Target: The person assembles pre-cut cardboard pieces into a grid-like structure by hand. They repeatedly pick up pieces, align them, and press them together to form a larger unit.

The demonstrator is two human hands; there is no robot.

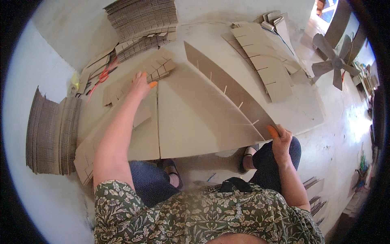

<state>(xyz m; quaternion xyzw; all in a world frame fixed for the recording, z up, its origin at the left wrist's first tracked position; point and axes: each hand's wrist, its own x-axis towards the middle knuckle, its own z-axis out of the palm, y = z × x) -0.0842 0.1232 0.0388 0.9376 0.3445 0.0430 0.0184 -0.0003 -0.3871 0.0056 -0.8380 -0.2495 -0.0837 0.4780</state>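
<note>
My right hand (pixel 281 140) is closed on the near end of a long slotted cardboard strip (pixel 227 89). The strip stands on its long edge and slants away to the far middle of the table, its pale slots showing along the lower side. My left hand (pixel 140 86) reaches forward to a low pile of slotted cardboard strips (pixel 160 67) left of the middle. Its fingers are stretched out and its thumb is apart, at the near edge of that pile. Orange covers sit on some fingertips of both hands. Whether the left fingers press on a strip I cannot tell.
Tall stacks of cardboard strips stand at the far left (pixel 142 18) and left edge (pixel 53 130). More slotted strips (pixel 260 57) lie at the far right. Red-handled tools (pixel 105 75) lie by the wall. A fan (pixel 336 63) stands right of the table (pixel 191 130).
</note>
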